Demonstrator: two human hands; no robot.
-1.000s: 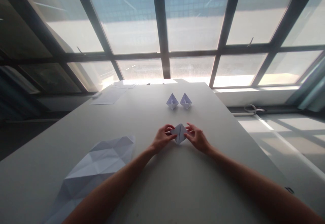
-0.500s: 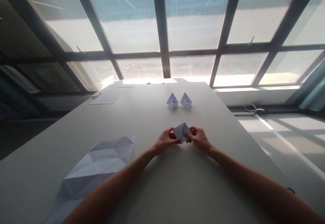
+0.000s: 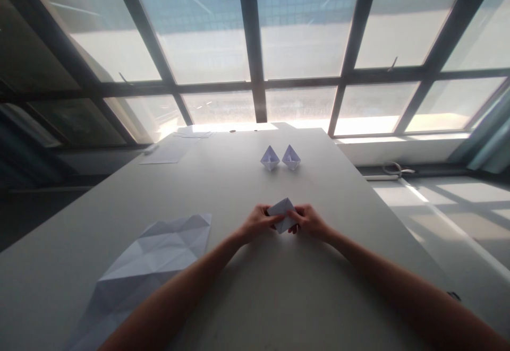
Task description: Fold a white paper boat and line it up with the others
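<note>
White table (image 3: 227, 181): two paper shapes (image 3: 270, 161) ahead, one creased sheet (image 3: 153, 253) left, partly blocked by left forearm (image 3: 191, 287). Left hand (image 3: 256, 222), right hand (image 3: 313, 222) both pinching one folded paper (image 3: 283, 208).

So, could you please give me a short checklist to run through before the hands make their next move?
1. Left hand gripping the folded paper: ok, thumb across its front.
2. Right hand gripping it too: ok, thumb on the front.
3. Far side of the folded paper neat: cannot tell, hidden from view.
4. Two paper shapes clear of both hands: ok, standing beyond them.
5. Creased sheet untouched by the left forearm: cannot tell, they overlap in view.
</note>
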